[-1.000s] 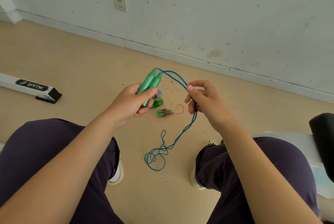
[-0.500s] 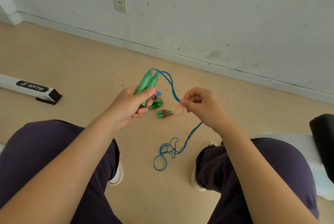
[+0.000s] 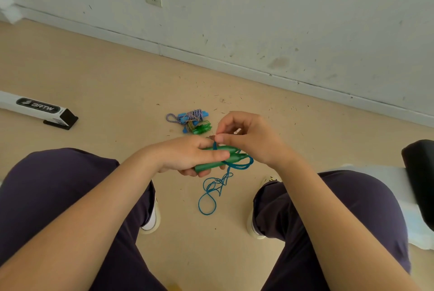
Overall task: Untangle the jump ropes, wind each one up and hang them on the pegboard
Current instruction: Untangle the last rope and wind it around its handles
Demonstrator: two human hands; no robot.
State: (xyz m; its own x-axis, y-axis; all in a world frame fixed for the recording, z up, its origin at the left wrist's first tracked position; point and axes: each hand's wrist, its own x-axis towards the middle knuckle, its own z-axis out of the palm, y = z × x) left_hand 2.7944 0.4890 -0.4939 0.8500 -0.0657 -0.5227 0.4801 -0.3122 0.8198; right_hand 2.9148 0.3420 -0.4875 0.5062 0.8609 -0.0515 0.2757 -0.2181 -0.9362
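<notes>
At frame centre, the left hand [image 3: 187, 157] grips two green handles [image 3: 220, 160] while the right hand [image 3: 249, 140] pinches their blue rope [image 3: 215, 145] above the floor [image 3: 117, 79].

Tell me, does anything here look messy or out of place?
Mostly the blue rope: its loose end hangs in a tangled snarl above the floor, not yet wound round the green handles the left hand grips. Small dark specks litter the floor near the wall.

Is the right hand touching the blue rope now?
Touching. In the head view the right hand pinches the blue rope where it crosses the green handles.
</notes>
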